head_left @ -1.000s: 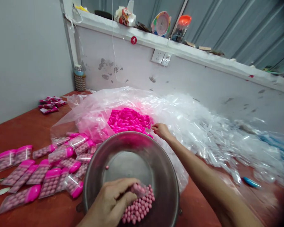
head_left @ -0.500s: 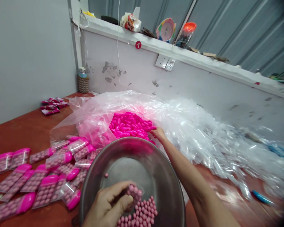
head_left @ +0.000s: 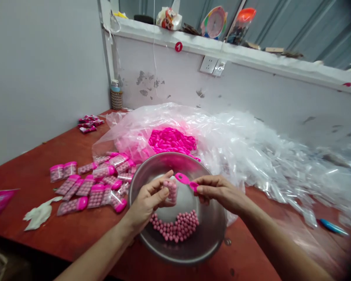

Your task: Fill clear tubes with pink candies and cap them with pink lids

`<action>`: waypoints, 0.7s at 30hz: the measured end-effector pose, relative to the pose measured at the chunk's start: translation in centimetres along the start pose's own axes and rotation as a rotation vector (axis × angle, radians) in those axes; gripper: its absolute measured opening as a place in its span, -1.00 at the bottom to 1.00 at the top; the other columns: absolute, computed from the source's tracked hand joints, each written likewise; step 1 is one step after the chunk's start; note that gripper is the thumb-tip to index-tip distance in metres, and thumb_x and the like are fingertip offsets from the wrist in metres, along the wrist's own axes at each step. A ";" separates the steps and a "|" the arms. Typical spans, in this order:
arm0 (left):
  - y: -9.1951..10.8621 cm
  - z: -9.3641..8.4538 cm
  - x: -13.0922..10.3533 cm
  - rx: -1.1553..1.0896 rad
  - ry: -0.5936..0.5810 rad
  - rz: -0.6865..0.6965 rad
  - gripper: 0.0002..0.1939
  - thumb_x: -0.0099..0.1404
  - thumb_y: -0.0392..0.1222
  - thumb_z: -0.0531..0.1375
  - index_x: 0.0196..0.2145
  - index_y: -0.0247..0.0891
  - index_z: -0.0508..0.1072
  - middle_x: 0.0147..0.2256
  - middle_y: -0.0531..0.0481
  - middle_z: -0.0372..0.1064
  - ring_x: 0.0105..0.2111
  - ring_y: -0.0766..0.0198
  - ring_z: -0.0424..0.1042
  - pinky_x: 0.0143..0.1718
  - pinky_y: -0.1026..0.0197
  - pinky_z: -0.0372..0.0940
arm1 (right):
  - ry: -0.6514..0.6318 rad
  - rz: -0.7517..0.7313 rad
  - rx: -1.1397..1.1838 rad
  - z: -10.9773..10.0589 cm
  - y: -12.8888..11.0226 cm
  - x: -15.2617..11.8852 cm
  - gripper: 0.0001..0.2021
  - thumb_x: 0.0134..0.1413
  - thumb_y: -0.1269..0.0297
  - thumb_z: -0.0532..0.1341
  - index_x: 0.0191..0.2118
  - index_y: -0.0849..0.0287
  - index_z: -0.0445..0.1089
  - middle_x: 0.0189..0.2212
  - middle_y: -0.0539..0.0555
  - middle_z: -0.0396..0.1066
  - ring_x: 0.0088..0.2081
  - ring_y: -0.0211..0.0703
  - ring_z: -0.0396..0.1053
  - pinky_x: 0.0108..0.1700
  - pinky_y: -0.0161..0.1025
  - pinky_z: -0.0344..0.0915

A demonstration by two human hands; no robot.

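Note:
My left hand (head_left: pixel 152 198) is closed around a small clear container (head_left: pixel 171 192) packed with pink balls; no cap shows on it. Between the thumb and fingers of my right hand (head_left: pixel 219 191) is a bright pink plastic cap (head_left: pixel 182 178), its oval flap folded open toward the container. Both hands are over a metal bowl (head_left: pixel 204 244), the cap and container a short way apart. Loose pink balls (head_left: pixel 178 227) lie in the near part of the bowl. Behind it, a pile of pink caps (head_left: pixel 171 140) sits in an open clear plastic bag (head_left: pixel 128 134).
Capped, filled containers (head_left: pixel 96 195) lie left of the bowl on the red table (head_left: pixel 61 152). A white crumpled piece (head_left: pixel 41 214) and a pink packet (head_left: pixel 0 202) are farther left. Clear empty containers (head_left: pixel 269 168) heap up on the right, near a blue pen (head_left: pixel 334 227).
My right hand has come back from the cap pile to above the bowl with a pink cap. My left hand has raised the filled container higher over the bowl. The view has shifted.

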State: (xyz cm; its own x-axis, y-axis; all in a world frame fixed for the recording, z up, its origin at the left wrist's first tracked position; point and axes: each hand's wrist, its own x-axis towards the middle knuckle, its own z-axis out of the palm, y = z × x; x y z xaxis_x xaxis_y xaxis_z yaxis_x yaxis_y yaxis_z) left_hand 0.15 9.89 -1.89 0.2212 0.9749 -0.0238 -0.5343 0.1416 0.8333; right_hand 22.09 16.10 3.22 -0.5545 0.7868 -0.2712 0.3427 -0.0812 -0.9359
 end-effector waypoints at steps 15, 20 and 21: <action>-0.7 0.4 -0.3 0.120 -0.058 -0.071 -0.69 0.09 -0.07 0.29 -0.26 -0.34 0.46 -0.32 -0.07 0.40 -0.33 0.25 0.41 -0.27 0.21 0.37 | 0.193 -0.392 -0.460 6.1 2.6 -1.0 -0.71 0.06 0.27 0.17 -0.06 0.13 0.27 -0.36 0.04 0.46 -0.37 -0.21 0.41 -0.30 -0.31 0.32; -0.9 0.5 0.1 0.026 -0.065 -0.059 -0.72 0.11 -0.14 0.28 -0.25 -0.36 0.44 -0.30 -0.08 0.40 -0.29 0.26 0.42 -0.24 0.23 0.37 | 0.447 -0.432 -0.553 7.7 3.8 -1.1 -0.65 0.04 0.34 0.15 0.00 0.10 0.26 -0.22 0.07 0.44 -0.26 -0.14 0.41 -0.17 -0.23 0.32; -0.9 0.5 0.2 0.009 -0.054 -0.057 -0.73 0.11 -0.15 0.28 -0.25 -0.36 0.44 -0.29 -0.09 0.41 -0.30 0.28 0.42 -0.24 0.26 0.36 | 0.473 -0.411 -0.502 7.8 3.9 -1.1 -0.65 0.05 0.33 0.15 0.00 0.10 0.26 -0.23 0.07 0.44 -0.27 -0.15 0.41 -0.20 -0.24 0.33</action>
State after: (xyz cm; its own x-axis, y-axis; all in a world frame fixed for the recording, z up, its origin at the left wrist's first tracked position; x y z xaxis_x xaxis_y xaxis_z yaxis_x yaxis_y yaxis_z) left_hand 1.08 9.86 -2.39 0.2950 0.9546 -0.0415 -0.5121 0.1946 0.8366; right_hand 18.08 10.14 -1.94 -0.3685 0.8791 0.3023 0.5434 0.4675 -0.6972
